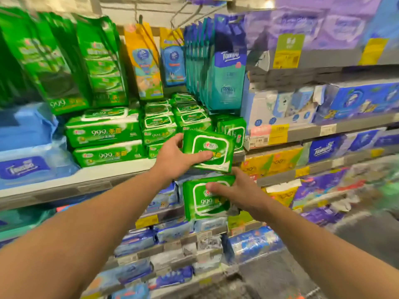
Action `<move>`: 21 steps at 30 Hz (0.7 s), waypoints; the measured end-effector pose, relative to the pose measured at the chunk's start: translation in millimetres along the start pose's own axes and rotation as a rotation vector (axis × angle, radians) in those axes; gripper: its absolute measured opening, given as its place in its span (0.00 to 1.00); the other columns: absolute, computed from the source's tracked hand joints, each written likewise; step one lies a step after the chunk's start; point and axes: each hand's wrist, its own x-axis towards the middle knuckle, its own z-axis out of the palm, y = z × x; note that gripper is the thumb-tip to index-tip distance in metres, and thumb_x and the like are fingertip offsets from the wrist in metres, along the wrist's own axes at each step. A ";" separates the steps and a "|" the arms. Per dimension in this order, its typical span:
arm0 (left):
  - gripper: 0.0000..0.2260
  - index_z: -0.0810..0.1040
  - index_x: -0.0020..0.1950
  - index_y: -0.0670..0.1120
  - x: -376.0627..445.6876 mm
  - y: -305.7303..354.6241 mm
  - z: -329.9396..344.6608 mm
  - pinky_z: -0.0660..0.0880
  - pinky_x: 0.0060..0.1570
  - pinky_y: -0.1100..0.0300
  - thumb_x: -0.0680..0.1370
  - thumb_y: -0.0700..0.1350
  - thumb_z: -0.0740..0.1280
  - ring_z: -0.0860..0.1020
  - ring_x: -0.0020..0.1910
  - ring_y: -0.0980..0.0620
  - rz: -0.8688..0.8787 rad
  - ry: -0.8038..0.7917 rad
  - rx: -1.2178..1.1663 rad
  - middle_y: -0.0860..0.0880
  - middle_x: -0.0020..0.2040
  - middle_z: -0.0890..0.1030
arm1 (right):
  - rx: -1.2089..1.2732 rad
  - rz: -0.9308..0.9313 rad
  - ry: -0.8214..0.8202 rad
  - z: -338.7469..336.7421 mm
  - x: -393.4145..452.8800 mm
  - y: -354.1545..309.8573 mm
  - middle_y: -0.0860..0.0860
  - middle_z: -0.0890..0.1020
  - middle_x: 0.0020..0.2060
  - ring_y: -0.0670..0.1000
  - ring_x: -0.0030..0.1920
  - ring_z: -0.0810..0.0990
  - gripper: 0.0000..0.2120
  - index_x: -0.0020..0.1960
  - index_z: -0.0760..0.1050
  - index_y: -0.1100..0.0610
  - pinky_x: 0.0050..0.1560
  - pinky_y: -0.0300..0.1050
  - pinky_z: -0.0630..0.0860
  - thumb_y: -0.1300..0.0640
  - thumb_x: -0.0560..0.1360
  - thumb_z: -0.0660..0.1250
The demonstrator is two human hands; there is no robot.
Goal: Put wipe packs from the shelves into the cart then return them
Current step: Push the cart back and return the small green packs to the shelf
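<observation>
Starting at the left, the left hand is gripping a green wipe pack, thumb lying across its printed face and fingers curled over its far edge. That pack is sitting just in front of the shelf edge, at the level of the small green stacks it matches, and this hand is the nearer one to the gap beside them. Its printed face is turned toward the person; its long axis is running roughly left to right, tipped down a little at the right end, with the back edge pointing into the shelf.

Moving right and lower, the right hand is clamped on a second green pack, thumb pressed on the label and fingers behind. This one is hanging below the shelf lip, in front of the lower rows, just beneath the first pack, and I cannot tell whether the two are touching. Its long axis is running nearly upright, label facing outward.

I would judge the upper pack is going onto or coming off the shelf, with the lower one waiting. No cart is showing.
</observation>
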 end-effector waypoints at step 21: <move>0.30 0.73 0.54 0.49 61.4 -46.4 24.0 0.75 0.54 0.50 0.62 0.61 0.80 0.75 0.54 0.45 0.104 0.411 0.582 0.49 0.52 0.76 | 0.289 0.152 -0.074 -43.0 64.5 41.6 0.68 0.81 0.52 0.64 0.49 0.81 0.19 0.55 0.75 0.63 0.57 0.67 0.75 0.65 0.66 0.74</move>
